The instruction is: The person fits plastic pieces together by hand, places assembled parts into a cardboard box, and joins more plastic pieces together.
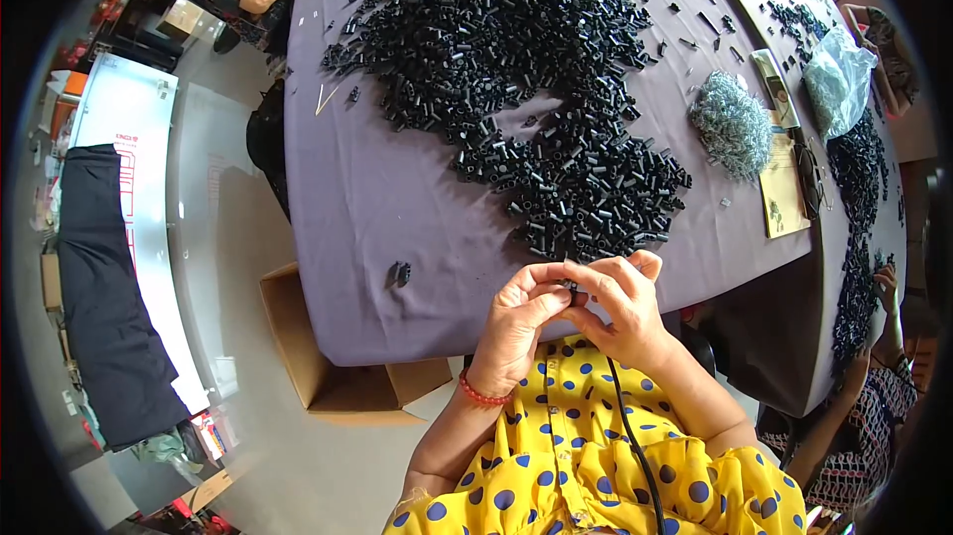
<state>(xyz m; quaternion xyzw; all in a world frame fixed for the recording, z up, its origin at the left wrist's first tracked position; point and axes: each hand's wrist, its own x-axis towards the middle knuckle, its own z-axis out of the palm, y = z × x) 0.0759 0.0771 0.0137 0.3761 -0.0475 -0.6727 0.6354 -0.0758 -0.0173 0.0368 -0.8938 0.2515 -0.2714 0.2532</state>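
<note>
A small black plastic part (571, 287) is shown pinched between the fingertips of both hands, just over the near edge of the table (338, 188), which is covered with a purple cloth. The left hand (516, 322) is seen with thumb and forefinger closed on the left side of the part, the remaining fingers curled; a red bead bracelet (484, 396) is worn at its wrist. The right hand (620, 302) is seen with its fingers pressed together around the right side of the same part, thumb on top. Directly beyond the hands a large heap of black tubular parts (536, 88) is spread across the cloth. Two loose black parts (398, 274) are set apart to the left of the hands. A mound of small grey metal pieces (732, 123) lies to the right of the heap, with a clear plastic bag (844, 73) farther right. An open cardboard box (338, 366) stands on the floor below the table edge. At the lower right another person's hand (885, 287) is raised beside a second strip of black parts (856, 287)
</note>
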